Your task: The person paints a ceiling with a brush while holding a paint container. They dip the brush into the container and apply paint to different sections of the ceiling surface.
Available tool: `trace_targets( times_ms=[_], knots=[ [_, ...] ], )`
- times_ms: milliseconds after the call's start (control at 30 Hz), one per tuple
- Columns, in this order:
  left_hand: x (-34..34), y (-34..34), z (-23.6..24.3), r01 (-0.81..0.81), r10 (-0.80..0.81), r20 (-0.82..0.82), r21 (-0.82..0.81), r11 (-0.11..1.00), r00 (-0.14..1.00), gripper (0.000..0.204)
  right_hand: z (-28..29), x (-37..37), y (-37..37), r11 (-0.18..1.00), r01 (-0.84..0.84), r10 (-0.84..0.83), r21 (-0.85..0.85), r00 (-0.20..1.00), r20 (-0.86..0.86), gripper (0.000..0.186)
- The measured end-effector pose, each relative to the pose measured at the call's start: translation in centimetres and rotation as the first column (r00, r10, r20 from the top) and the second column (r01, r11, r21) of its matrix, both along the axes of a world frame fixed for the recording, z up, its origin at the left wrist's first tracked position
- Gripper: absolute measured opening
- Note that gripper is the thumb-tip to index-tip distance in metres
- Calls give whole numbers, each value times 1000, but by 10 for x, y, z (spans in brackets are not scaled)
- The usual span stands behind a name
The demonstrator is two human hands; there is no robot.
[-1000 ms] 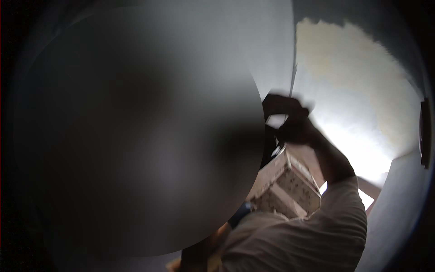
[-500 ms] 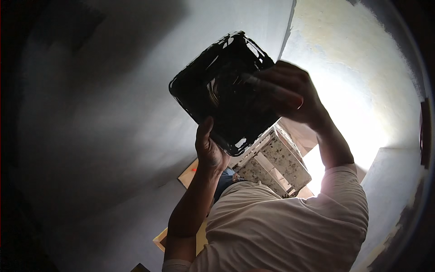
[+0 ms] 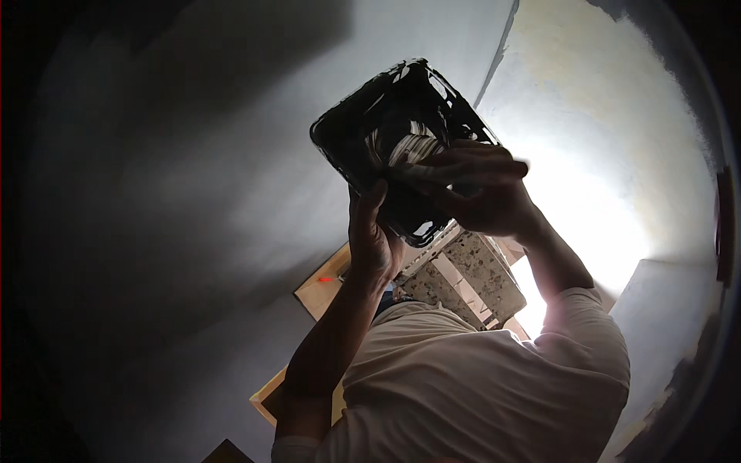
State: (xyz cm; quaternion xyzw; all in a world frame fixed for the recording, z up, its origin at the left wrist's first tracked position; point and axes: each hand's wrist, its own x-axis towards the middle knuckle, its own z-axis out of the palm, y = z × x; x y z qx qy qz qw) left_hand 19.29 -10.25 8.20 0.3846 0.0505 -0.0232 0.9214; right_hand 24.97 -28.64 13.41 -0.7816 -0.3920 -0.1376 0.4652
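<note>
A black plastic paint tray [image 3: 347, 147] with white paint smears along its rim is held up in front of me, tilted. My left hand [image 3: 374, 243] grips its near left edge, thumb over the rim and the other fingers mostly hidden underneath. Over the right part of the tray, my right hand [image 3: 494, 201] is closed round what looks like a paintbrush [image 3: 421, 172], dark and blurred. Its rounded handle end sticks out beyond the knuckles. The brush head reaches into the tray, beside streaks of white paint [image 3: 417, 143] on the bottom.
Below the tray stands a paint-spattered platform [image 3: 494, 270] with a slot in its top. Wooden pieces [image 3: 316, 289] lie at lower left. A grey-white wall [image 3: 193, 193] fills the left side; a patchy pale wall [image 3: 602, 85] rises at right beside a bright glare.
The tray has shifted slightly right. My right hand has moved down and turned, bringing the brush lower across the tray, and more white streaks show on the tray bottom.
</note>
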Motion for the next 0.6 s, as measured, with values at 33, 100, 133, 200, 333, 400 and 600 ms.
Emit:
trace_targets(
  times_ms=[33,100,133,200,333,400,600],
  knots=[
    [1,1,1,19,-19,21,3,1000,1000,57,0,0,1,998,16,-10,62,995,-96,33],
    [1,1,4,0,0,11,10,1000,1000,59,1,6,-1,989,143,-122,37,931,-345,27],
    [2,2,3,0,0,13,5,1000,1000,59,2,13,-4,989,140,-151,-56,899,-412,27],
    [1,3,3,-32,32,-34,12,999,999,61,3,28,-6,978,154,-202,-138,855,-478,26],
    [-2,16,-4,21,-21,-7,-25,999,1000,63,-5,40,3,983,178,-179,38,983,45,34],
    [-3,16,-10,25,-24,18,-26,999,1000,63,-11,32,11,974,174,-134,-143,958,253,50],
    [-6,14,-7,55,-55,-10,6,998,998,62,-6,-2,13,997,-70,72,20,991,-115,35]
  ],
)
